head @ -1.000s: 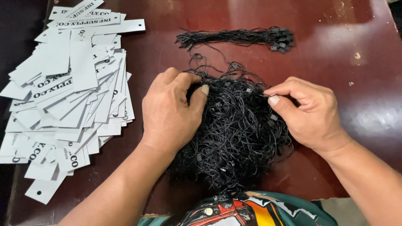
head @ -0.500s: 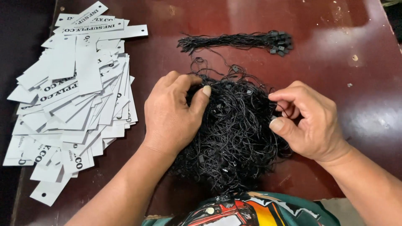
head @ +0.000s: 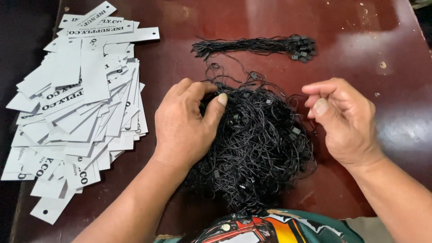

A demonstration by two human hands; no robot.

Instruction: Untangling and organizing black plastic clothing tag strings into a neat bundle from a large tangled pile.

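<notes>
A big tangled pile of black string loops with small plastic locks [head: 261, 148] lies on the dark red table [head: 373, 49], close to me. My left hand [head: 186, 123] rests on the pile's left side, fingers curled into the strings and thumb pressed on top. My right hand [head: 342, 119] hovers just off the pile's right edge. Its thumb and forefinger are pinched together, and I cannot make out whether a thin strand is between them.
A straightened bundle of the same black strings [head: 254, 46] lies farther back, locks at its right end. A spread heap of white printed card tags with punched holes [head: 81, 112] covers the left of the table. The table's left edge [head: 18, 211] borders a dark floor.
My right hand has pulled back out of the pile toward the right, with its fingers pinching. My left hand has stayed on the pile.
</notes>
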